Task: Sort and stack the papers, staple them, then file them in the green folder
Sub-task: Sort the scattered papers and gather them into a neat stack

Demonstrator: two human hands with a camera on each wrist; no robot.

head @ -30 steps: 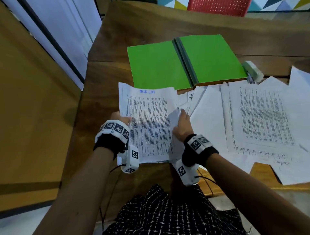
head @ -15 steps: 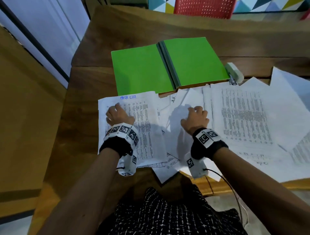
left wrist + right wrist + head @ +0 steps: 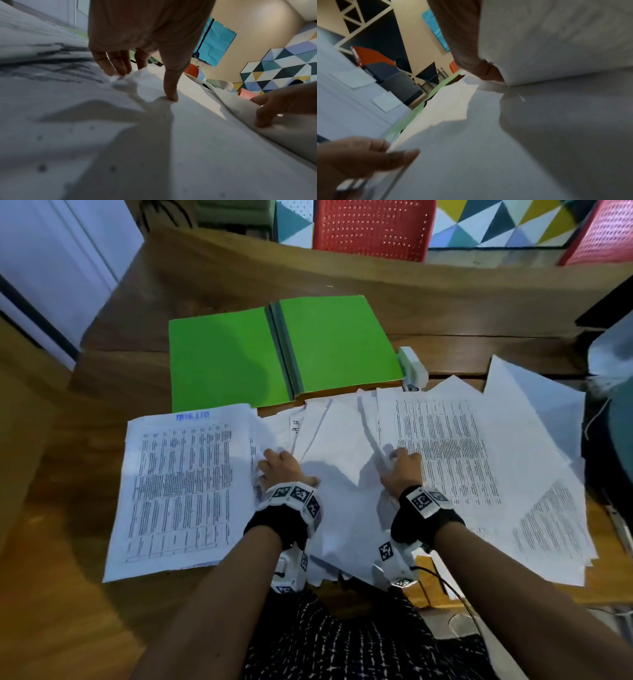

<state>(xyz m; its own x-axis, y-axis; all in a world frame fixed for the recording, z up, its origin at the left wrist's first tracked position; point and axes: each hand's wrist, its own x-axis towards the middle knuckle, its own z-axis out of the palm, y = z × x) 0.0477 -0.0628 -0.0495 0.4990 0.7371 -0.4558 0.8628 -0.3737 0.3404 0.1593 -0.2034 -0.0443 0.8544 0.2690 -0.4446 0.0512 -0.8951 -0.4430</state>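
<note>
On the wooden counter (image 3: pixel 113 385) the green folder (image 3: pixel 233 354) lies open and flat at the far middle, its grey spine running between the two covers. A pale stapler (image 3: pixel 412 364) sits just beside the folder's right edge, touching the far edge of the loose papers. One printed stack (image 3: pixel 185 484) with a blue heading lies at the near left, squared up and partly over the folder's near left corner. The rest of the papers (image 3: pixel 486 474) are fanned out untidily across the middle and right, some blank side up, some printed, a few hanging over the near edge of the counter.

The left hand (image 3: pixel 284 470) rests on the blank sheets just right of the printed stack; in the left wrist view its fingers (image 3: pixel 169 86) point down with one tip pressed to a sheet and the others touching a raised paper corner, not curled round anything. The right hand (image 3: pixel 400 470) is at the left edge of the big printed sheet, and its fingers (image 3: pixel 489 73) pinch the lifted edge of a sheet, which curls up over the hand in the right wrist view.

Two red chairs (image 3: pixel 373 227) stand beyond the far side of the counter.
</note>
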